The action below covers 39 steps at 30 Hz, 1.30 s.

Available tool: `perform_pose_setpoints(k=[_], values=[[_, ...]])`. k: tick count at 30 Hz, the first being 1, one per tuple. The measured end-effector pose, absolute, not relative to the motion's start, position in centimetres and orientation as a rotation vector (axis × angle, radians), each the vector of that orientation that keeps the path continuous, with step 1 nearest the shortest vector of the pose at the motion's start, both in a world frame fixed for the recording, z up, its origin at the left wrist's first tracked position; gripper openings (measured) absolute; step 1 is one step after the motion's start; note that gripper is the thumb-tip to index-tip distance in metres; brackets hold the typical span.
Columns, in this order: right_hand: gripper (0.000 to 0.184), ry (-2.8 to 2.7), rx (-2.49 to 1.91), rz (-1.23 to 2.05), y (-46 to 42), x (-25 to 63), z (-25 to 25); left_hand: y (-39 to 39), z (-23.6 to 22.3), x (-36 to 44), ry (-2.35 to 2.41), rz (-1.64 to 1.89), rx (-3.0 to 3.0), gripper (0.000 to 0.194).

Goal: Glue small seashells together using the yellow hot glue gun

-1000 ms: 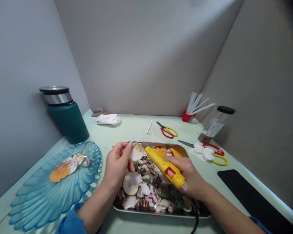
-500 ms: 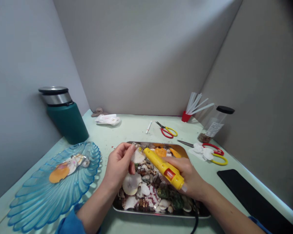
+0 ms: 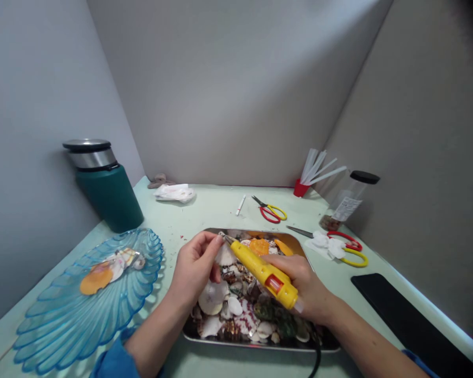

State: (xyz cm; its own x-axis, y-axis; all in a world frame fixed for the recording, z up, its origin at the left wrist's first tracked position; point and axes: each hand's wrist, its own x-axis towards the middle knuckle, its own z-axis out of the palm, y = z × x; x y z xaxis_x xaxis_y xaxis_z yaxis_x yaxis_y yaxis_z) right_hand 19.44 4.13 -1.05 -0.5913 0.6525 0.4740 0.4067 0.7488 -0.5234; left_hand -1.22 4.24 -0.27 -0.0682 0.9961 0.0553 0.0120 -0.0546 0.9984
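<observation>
My right hand (image 3: 305, 289) is wrapped round a yellow hot glue gun (image 3: 262, 273), its metal nozzle (image 3: 229, 239) pointing up and left. That nozzle reaches right beside the fingertips of my left hand (image 3: 197, 262). Thumb and forefinger of the left hand are pinched together; a tiny pale bit shows at their tips, too small and covered to name. Beneath both hands lies a metal tray (image 3: 260, 345) full of seashells, among them a round white shell (image 3: 213, 297) and an orange scallop shell (image 3: 259, 247). The hands and the gun hide part of the tray.
At left, a blue shell-shaped dish (image 3: 82, 325) holds several shells, with a green bottle (image 3: 108, 199) behind. Further back lie a plastic packet (image 3: 175, 193) and red-yellow scissors (image 3: 270, 210). To the right are glue sticks in a red cup (image 3: 300, 188), a jar (image 3: 347, 202), more scissors (image 3: 355, 257) and a black slab (image 3: 402, 315).
The glue gun's nozzle has come up against the left fingertips, hardly any gap showing now. My left hand has shifted slightly to the right, still pinched.
</observation>
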Motion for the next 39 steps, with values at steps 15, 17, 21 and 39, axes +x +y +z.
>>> perform_pose_setpoints(k=[15, 17, 21, 39], values=[[0.025, -2.257, -0.81, 0.464, 4.18, 19.68, -1.36, 4.49, -0.23, -1.24, 1.251, 1.435, 1.031, 0.028], [0.025, -2.251, -0.813, 0.474, 4.16, 19.69, -1.34, 4.54, -0.32, -1.28, 1.238, 1.442, 1.023, 0.029], [0.024, -2.242, -0.812, 0.496, 4.16, 19.69, -1.29, 4.59, -0.43, -1.34, 1.23, 1.437, 1.023, 0.028], [0.024, -2.222, -0.826, 0.517, 4.2, 19.73, -1.02, 4.59, -0.46, -1.32, 1.211, 1.459, 1.037, 0.024]])
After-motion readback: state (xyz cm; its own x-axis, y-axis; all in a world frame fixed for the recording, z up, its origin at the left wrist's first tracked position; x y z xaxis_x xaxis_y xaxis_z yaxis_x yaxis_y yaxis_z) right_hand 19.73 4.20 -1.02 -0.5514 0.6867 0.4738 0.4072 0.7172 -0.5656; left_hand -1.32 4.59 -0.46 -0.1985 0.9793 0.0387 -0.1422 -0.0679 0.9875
